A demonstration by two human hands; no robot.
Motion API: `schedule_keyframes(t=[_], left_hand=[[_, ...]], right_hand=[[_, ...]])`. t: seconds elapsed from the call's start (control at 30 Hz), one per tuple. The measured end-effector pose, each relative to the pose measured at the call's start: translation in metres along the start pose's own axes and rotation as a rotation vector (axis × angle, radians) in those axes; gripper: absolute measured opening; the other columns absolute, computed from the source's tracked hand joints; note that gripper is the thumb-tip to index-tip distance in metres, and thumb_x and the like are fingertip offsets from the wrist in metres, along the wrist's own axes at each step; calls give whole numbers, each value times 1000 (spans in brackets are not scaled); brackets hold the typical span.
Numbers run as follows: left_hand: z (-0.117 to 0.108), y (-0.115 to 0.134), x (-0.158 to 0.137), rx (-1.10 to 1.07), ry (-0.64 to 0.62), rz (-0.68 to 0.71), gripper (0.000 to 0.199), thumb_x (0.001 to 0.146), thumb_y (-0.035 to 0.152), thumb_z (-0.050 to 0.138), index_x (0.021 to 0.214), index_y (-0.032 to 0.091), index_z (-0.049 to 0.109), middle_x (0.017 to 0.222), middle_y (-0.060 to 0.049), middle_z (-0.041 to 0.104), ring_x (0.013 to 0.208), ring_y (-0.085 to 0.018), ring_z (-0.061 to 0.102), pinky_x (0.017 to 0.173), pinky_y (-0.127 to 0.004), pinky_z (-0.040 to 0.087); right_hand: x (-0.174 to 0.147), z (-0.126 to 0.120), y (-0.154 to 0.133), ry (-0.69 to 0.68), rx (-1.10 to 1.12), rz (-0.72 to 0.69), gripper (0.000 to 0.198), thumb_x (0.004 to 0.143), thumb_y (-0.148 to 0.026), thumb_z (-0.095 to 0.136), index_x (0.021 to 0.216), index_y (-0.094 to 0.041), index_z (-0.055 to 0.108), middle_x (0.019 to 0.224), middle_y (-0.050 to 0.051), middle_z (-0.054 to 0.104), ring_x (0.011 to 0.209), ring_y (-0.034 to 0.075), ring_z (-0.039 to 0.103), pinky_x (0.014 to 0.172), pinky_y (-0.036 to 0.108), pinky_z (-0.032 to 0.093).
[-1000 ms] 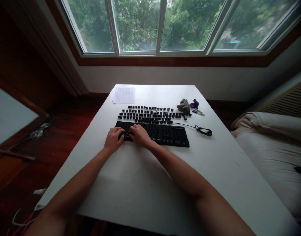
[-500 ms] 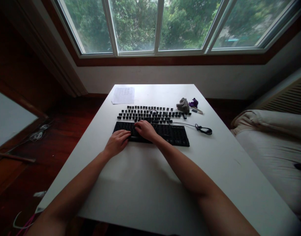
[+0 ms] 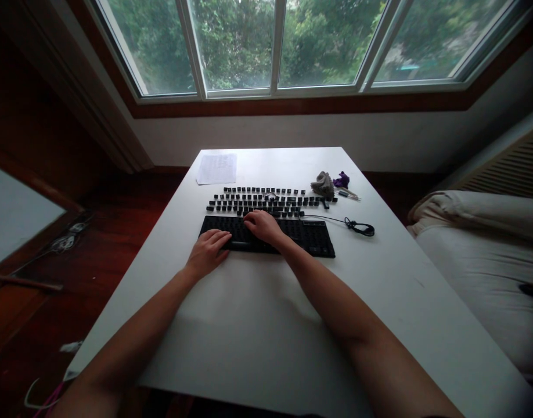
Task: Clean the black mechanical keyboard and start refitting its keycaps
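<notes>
A black keyboard (image 3: 319, 239) lies flat on the white table in front of me. At its left front corner, my left hand (image 3: 209, 249) is closed on the edge, fingers over the top and thumb by the front side. My right hand (image 3: 263, 225) is over the keyboard's back part, left of its middle, with its fingers bent and drawn together. Anything between those fingertips is too small or hidden to make out. Just behind the keyboard, loose black keycaps (image 3: 240, 204) stand in several rows.
The keyboard's coiled cable (image 3: 361, 227) lies to the right on the white table (image 3: 258, 325). Further back are a grey cloth (image 3: 323, 184), a purple cloth (image 3: 341, 179) and thin tools (image 3: 349, 194). A paper sheet (image 3: 216, 169) lies at the back left. A couch (image 3: 462, 267) stands at the right.
My right hand has shifted slightly right and back over the keyboard. My left hand stays at the corner. The whole view has shifted a little.
</notes>
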State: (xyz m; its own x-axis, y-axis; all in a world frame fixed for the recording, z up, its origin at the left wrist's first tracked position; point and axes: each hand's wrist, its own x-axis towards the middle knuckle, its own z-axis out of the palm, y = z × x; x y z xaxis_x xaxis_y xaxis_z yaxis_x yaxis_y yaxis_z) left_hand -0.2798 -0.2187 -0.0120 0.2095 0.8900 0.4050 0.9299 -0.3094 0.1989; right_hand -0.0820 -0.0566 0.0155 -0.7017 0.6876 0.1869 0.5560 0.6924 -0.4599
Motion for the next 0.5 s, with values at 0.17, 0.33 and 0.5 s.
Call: schedule_keyframes(t=[0.17, 0.33, 0.5], left_hand=[[0, -4, 0, 16, 10, 8, 52, 92, 29, 62, 143, 28, 54, 143, -5, 59, 135, -30, 47, 115, -54, 40], [2, -8, -3, 23, 5, 15, 49, 93, 30, 61, 142, 29, 55, 143, -3, 60, 134, -30, 49, 114, -54, 41], [5, -13, -7, 9, 28, 10, 46, 94, 33, 62, 140, 29, 59, 140, -2, 63, 129, -29, 54, 111, -51, 44]], right_hand=[[2, -5, -1, 7, -8, 19, 23, 97, -31, 56, 107, -21, 75, 106, 7, 71, 100, 19, 64, 89, 27, 44], [10, -4, -1, 32, -66, 14, 23, 97, -30, 56, 107, -21, 74, 106, 7, 71, 100, 20, 63, 88, 28, 43], [28, 3, -8, 64, -208, -20, 22, 96, -30, 57, 106, -20, 75, 106, 11, 70, 103, 24, 60, 91, 33, 42]])
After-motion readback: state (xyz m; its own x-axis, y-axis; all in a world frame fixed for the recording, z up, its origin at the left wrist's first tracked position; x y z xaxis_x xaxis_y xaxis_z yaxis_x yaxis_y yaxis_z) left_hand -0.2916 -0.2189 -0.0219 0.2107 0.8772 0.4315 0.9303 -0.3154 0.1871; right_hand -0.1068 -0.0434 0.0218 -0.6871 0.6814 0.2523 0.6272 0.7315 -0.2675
